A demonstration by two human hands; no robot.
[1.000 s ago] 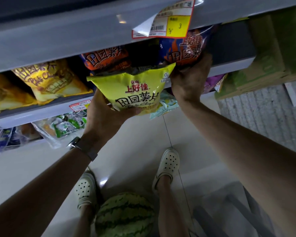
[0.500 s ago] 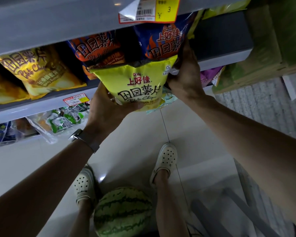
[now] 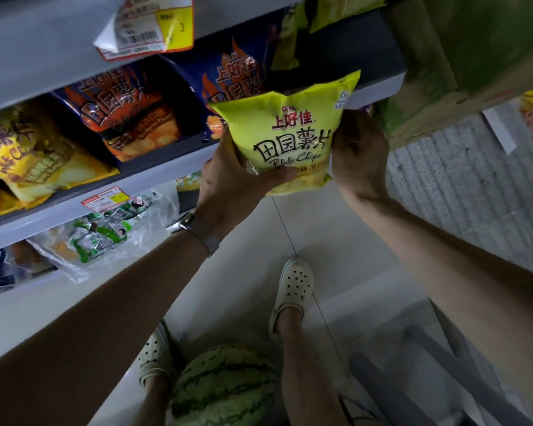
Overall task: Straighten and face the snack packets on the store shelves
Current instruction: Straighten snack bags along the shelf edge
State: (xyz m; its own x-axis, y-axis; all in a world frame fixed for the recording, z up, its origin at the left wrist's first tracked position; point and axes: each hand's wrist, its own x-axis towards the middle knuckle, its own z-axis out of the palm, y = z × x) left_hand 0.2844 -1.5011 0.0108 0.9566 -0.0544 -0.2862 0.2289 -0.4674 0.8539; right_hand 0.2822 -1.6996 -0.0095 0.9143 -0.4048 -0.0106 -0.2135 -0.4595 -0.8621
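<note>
- Grip first: my left hand grasps the yellow bag from below, at its 7 o'clock corner, with the thumb across the front. My right hand clasps the edge at 3 o'clock, its fingers hidden behind the bag.
- The bag is in the air in front of the shelf edge, not on it, with its printed face toward me and its top leaning to 1 o'clock.
- The foil looks slippery and full of air. If I loosen one hand too early, I think the bag can slide out and fall toward 6 o'clock, where a watermelon lies between my feet.
- If I squeeze too hard to prevent this, the chips inside may break.
- The blue bag stands just behind, at 11 o'clock. Pushing the yellow one in carelessly could knock it backward or turn it sideways, and then its face is lost.
- The price label at 10 o'clock hangs loose from the upper shelf, and I could tear it off if my arm brushes it.
</note>
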